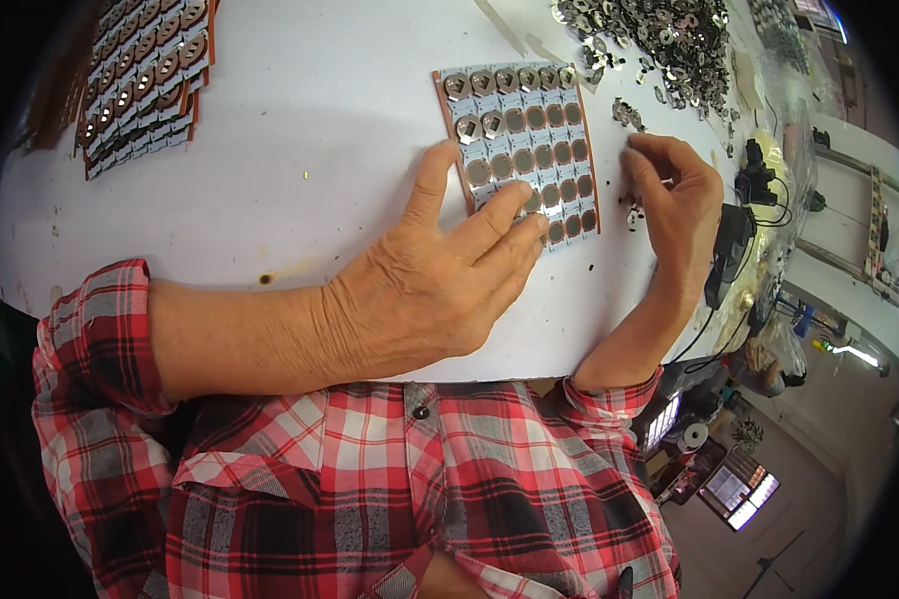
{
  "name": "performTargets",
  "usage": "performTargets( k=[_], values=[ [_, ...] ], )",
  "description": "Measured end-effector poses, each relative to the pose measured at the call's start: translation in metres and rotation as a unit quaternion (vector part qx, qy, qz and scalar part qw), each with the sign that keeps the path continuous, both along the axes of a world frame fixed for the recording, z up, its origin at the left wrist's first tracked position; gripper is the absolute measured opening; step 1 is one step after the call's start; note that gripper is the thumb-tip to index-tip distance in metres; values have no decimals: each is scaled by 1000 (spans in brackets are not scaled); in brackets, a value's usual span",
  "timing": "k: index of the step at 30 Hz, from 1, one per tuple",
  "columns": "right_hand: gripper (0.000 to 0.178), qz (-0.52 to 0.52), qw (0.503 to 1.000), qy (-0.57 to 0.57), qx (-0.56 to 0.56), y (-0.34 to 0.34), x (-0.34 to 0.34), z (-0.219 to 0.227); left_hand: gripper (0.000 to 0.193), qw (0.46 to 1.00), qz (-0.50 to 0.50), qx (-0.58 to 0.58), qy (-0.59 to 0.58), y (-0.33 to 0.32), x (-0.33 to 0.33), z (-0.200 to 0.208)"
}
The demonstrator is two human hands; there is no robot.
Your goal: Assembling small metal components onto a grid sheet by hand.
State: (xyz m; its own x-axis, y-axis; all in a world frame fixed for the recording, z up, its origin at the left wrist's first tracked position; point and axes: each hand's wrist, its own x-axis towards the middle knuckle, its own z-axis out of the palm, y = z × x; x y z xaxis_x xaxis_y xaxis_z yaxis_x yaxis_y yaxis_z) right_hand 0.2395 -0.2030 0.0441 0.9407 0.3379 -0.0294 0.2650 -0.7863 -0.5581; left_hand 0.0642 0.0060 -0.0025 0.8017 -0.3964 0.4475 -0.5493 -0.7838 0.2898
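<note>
A white circuit board panel (524, 130) with orange-brown edges lies on the table, carrying a grid of round pads. Shiny metal clips (506, 80) sit along its far row, and two more occupy the left end of the second row; the other visible pads are bare and dark. My left hand (440, 265) rests over the panel's near left part, thumb at the left edge, fingers spread on the surface and hiding some pads. Just right of the panel, my right hand (679, 190) has thumb and forefinger pinched together; whatever they hold is too small to make out.
Loose metal clips form a big pile (669, 40) at the far right, with a few strays (626, 113) nearer the panel. Several filled panels (145, 80) are stacked at the far left. Black adapters and cables (734, 240) lie along the right table edge.
</note>
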Motion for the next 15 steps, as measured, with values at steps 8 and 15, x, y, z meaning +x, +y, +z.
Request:
performTargets(
  k=[8,15],
  values=[
    [20,53,952,141,267,34,-22,1,35,1000,8,2,1,-2,-1,-1],
    [18,112,947,86,287,64,-40,-24,36,1000,-2,23,4,0,-2,3]
  ],
)
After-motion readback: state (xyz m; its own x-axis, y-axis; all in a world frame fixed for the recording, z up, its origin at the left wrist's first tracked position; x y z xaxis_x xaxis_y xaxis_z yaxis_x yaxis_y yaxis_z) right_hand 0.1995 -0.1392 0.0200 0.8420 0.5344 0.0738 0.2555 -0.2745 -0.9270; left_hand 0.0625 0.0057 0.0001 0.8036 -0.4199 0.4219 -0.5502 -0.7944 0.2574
